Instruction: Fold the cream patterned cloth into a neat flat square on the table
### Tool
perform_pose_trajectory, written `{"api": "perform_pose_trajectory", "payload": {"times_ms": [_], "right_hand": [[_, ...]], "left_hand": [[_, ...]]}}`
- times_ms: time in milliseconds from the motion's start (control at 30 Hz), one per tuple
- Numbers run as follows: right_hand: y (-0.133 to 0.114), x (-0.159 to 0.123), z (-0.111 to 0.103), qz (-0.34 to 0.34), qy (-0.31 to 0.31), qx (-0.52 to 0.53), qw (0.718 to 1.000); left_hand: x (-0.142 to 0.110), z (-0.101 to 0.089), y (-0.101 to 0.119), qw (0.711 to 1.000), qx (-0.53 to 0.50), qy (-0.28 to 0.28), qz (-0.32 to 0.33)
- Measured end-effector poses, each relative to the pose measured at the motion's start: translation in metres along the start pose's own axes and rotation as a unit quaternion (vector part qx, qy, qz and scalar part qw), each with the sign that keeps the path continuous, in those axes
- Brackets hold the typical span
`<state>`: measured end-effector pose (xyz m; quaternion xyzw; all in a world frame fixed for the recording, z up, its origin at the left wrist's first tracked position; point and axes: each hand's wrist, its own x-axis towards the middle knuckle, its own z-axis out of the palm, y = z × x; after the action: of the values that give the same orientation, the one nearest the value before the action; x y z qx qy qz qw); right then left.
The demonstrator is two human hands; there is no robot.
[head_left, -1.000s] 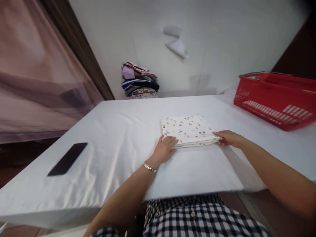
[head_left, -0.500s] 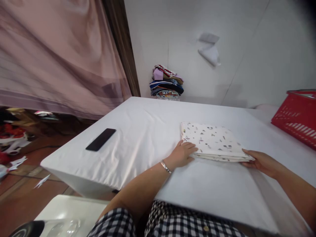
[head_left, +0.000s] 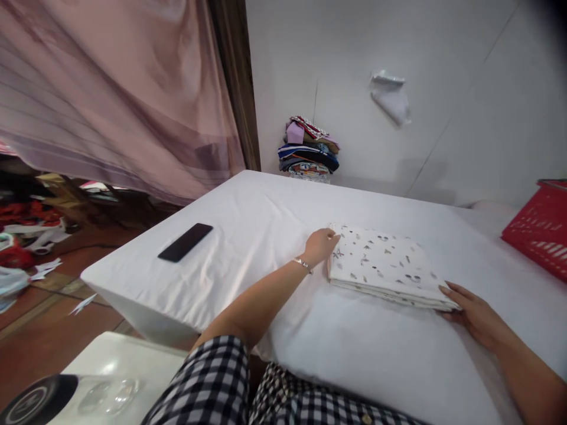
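A folded white cloth [head_left: 383, 260] with small grey and dark prints lies flat on the white-covered table [head_left: 266, 236], its layered edge facing me. My left hand [head_left: 319, 247], a silver bracelet at its wrist, has its fingers pinched at the far left corner of the cloth. At the near right corner, my right hand [head_left: 476, 316] grips the edge, thumb below and fingers on top. The underside of that grip is partly hidden.
A black phone [head_left: 186, 242] lies on the table's left side. Behind the far edge stands a pile of folded clothes [head_left: 309, 147]. A red basket [head_left: 538, 230] stands at the right. A pink curtain [head_left: 133, 88] hangs at the left, and a white machine [head_left: 115, 360] stands at the lower left.
My left hand has moved from the cloth's near left edge up to its far left corner and closed there. My right hand stays at the near right corner. The view has shifted slightly.
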<state>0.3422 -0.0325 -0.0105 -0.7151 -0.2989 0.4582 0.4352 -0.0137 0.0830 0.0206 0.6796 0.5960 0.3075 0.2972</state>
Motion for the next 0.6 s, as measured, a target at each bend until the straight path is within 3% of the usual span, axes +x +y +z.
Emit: {"api": "perform_pose_trajectory", "payload": {"times_ms": [100, 200, 367, 600], "right_hand": [[0.007, 0.000, 0.000, -0.043, 0.036, -0.021, 0.998], [0.011, 0.000, -0.001, -0.070, 0.048, -0.047, 0.995], [0.014, 0.004, -0.003, -0.080, 0.047, -0.048, 0.995], [0.008, -0.002, -0.002, -0.082, 0.028, -0.060, 0.994]], "left_hand": [[0.027, 0.006, -0.002, 0.996, -0.001, 0.001, -0.085], [0.038, 0.020, -0.006, 0.992, 0.008, 0.017, -0.127], [0.041, 0.038, -0.011, 0.990, 0.046, 0.057, -0.117], [0.041, 0.041, -0.009, 0.991, 0.074, 0.085, -0.079]]}}
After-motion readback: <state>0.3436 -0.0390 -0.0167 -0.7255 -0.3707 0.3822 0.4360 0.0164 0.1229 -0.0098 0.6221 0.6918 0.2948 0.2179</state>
